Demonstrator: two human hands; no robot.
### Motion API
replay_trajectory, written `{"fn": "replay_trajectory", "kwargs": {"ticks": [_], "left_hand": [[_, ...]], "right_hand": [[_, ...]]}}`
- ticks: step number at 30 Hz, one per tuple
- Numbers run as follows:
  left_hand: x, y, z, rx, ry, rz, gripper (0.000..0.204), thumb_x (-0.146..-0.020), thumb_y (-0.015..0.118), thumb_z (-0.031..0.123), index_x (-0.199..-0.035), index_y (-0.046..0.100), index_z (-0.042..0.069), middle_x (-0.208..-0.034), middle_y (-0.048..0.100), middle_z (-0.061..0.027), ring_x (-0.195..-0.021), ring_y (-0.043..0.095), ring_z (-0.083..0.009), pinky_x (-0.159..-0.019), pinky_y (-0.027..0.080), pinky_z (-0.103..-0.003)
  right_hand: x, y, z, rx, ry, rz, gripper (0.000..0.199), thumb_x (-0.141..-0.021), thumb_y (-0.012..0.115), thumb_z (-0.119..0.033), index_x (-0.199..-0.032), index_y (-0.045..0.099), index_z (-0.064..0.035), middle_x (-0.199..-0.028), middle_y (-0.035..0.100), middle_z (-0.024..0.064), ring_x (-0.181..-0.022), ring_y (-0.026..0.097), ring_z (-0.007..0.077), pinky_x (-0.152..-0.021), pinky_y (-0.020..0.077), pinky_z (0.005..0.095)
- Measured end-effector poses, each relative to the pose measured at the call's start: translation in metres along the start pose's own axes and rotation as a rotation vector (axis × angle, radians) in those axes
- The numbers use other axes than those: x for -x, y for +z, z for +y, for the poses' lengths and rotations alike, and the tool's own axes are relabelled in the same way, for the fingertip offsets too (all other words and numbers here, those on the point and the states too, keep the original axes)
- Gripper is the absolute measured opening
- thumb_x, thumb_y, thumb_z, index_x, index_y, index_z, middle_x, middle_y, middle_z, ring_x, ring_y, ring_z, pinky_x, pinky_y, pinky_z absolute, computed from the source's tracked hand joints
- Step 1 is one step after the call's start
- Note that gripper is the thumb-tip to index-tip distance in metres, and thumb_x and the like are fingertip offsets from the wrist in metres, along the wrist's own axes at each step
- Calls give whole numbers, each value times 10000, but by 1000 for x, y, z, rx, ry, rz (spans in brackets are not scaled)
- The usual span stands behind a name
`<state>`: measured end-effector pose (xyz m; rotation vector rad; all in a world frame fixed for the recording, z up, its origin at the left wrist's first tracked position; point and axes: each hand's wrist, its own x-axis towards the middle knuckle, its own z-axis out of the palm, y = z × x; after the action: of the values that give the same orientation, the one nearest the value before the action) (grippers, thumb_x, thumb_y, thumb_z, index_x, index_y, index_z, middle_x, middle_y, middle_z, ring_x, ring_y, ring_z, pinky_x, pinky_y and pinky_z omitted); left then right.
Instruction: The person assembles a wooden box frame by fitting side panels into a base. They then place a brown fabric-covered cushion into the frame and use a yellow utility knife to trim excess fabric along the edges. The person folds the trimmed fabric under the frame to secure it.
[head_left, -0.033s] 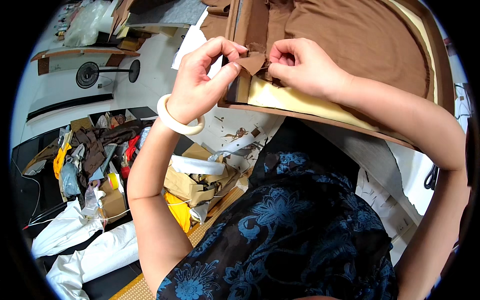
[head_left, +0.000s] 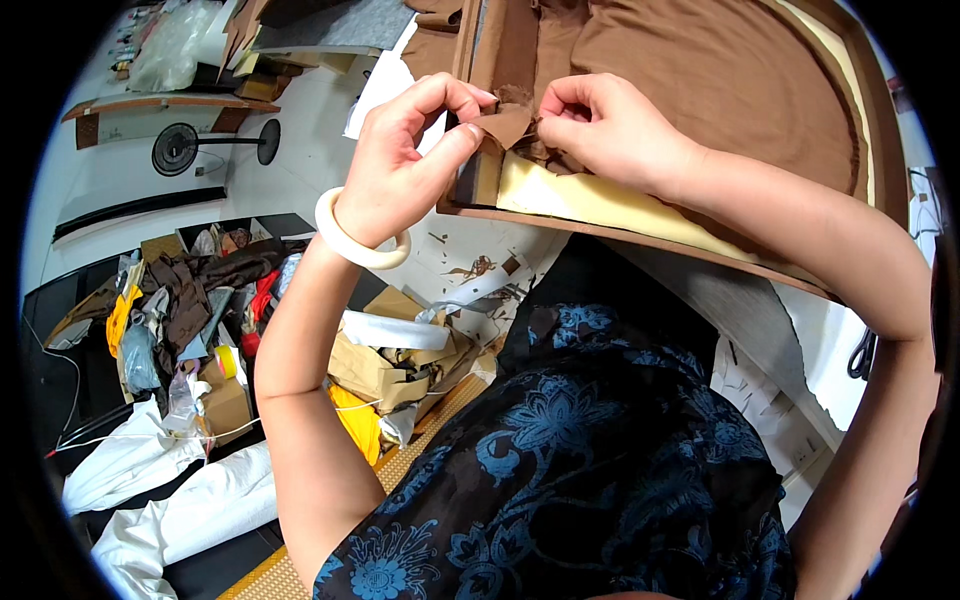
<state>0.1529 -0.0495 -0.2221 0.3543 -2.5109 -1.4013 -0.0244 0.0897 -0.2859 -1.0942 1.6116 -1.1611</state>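
Your left fingers [head_left: 460, 141] pinch a creased, pointed brown cloth flap [head_left: 507, 127]; whether your right fingers [head_left: 562, 132] grasp anything, I cannot tell.

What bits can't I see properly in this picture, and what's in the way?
All in the head view:
- Bare right hand: its curled fingers hide some fingertips, so I can't tell what they pinch.
- Underneath the pointed brown cloth flap: hidden by the flap itself.
- Wide brown fabric panel with a curved edge: cut off by the top edge.
- Tiny brown scraps: too small to identify.
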Motion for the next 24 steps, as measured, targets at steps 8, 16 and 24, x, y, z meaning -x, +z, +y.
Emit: {"fn": "replay_trajectory", "kwargs": {"ticks": [8,16,24], "left_hand": [[0,-1,-2,31,-1,-3,48,-896,608,19,-898,573,-14,-978,670,-100,-1062,643,-173,-957,492,-311],[0,0,-4,50,0,-5,49,-897,610,16,-903,574,-15,-987,669,-101,-1062,645,-174,-960,493,-313],[1,1,-2,-30,52,13,64,-883,612,-10,-937,578,-10,-970,658,-105,-1031,648,-174,-931,505,-307]], "right_hand": [[6,-2,7,130,-338,-7,280,-919,617,-239,-931,702,28,-811,676,117,-825,640,242,-792,518,351],[18,-13,6,256,-602,-230,163,-961,566,-141,-973,671,-17,-945,680,113,-949,595,269,-914,448,384],[17,-14,5,268,-653,-211,150,-836,618,-100,-954,696,-49,-889,684,147,-882,634,314,-798,520,410]]}}
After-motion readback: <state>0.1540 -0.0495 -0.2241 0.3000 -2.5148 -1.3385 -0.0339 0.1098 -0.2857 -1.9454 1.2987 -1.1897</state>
